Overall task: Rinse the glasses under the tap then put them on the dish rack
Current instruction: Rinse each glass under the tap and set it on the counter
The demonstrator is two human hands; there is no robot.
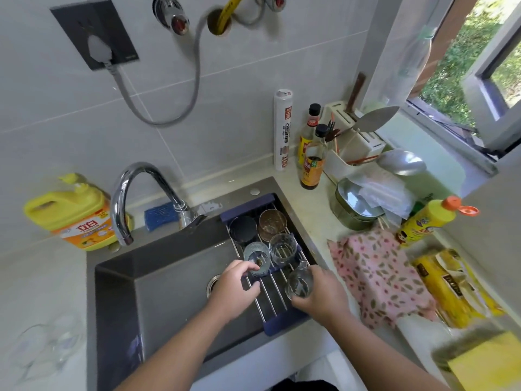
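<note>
Over the dish rack (270,292), the right hand (324,294) grips a clear glass (299,285) while the left hand (235,289) pinches a ribbed glass (256,258).

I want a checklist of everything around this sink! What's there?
Surface: dark sink, pale counter.
Job's things: dish rack across the sink holds four glasses; clear glass in right hand; ribbed glass under left hand; tap dry.
Clutter: detergent jug, sauce bottles, floral cloth.
Grippers: left hand on ribbed glass; right hand holding clear glass.
Cables: grey cord from wall socket.
Surroundings: open window.
</note>
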